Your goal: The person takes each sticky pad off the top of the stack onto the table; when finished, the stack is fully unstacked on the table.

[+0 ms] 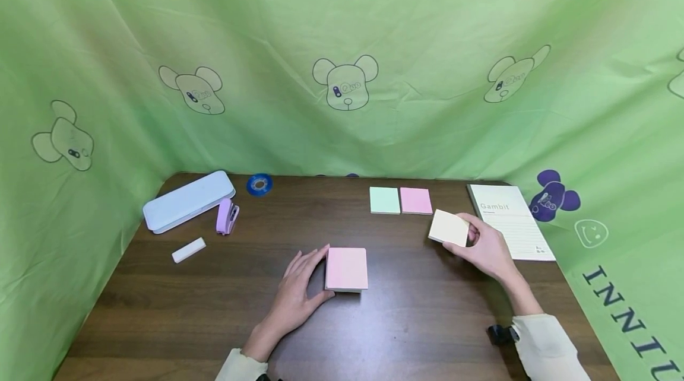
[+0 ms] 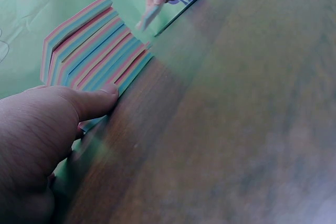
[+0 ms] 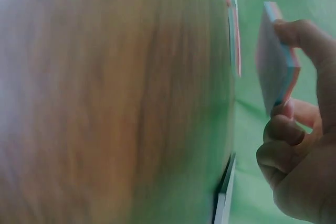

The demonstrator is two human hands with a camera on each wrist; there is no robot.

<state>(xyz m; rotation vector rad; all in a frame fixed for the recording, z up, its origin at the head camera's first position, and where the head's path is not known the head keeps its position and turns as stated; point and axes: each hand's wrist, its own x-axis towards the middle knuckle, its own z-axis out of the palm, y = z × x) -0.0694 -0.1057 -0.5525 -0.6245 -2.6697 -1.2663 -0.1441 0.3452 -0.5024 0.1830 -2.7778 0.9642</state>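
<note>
A tall stack of sticky notes (image 1: 346, 268) with a pink top stands on the table's middle; its striped, many-coloured side shows in the left wrist view. My left hand (image 1: 300, 293) grips the stack from its left side, thumb (image 2: 100, 100) on the near face and index fingertip at the far left corner. Above the table at the right, my right hand (image 1: 483, 245) pinches a cream-topped sticky note pad (image 1: 449, 227) by its edges. In the right wrist view this pad (image 3: 273, 61) is tilted and off the table, with blue and pink layers along its edge.
Toward the back lie a mint sticky note pad (image 1: 385, 200) and a pink one (image 1: 416, 200), side by side. A notebook (image 1: 515, 224) is at the right. On the left are a pale blue case (image 1: 189, 202), a purple stapler (image 1: 227, 216), a white eraser (image 1: 189, 250) and a blue tape roll (image 1: 250, 186).
</note>
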